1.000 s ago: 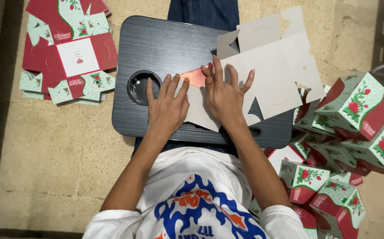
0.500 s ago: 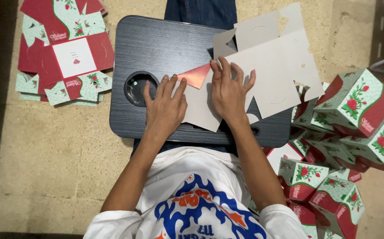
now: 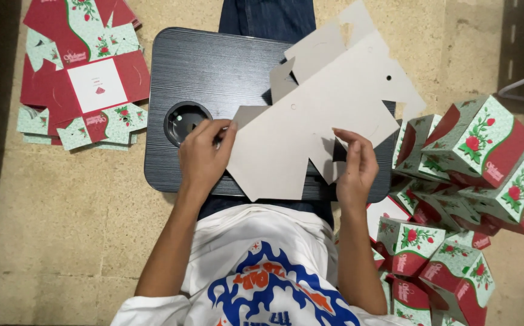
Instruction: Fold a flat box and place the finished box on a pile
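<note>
Beige stone floor (image 3: 63,229) ran under everything, w/ a small black lap counter (image 3: 214,66) set across the person's legs, a round cup hole (image 3: 185,122) sunk in its left part. On the counter lay a flat grey cardboard box blank (image 3: 328,115), plain side up, spread diagonally from near the hole up to the counter's far right edge, flaps sticking out past the rim.

Left hand (image 3: 204,160) sat at the blank's left edge, just beside the cup hole; grip narrow, thumb & fingers pinched on a small flap there. Right hand (image 3: 357,172) was at the blank's lower right; grip also narrow, fingertips closed on a tab near the counter's front edge. Blank's lower corner hung slightly over the front rim, close to the person's white printed shirt (image 3: 256,278).

To the left on the floor, well apart from the hands: stack of flat unfolded blanks (image 3: 81,78), red & mint w/ rose print. To the right, a heap of folded boxes (image 3: 473,181) in the same colours, piled against each other, some touching the counter's right side.
</note>
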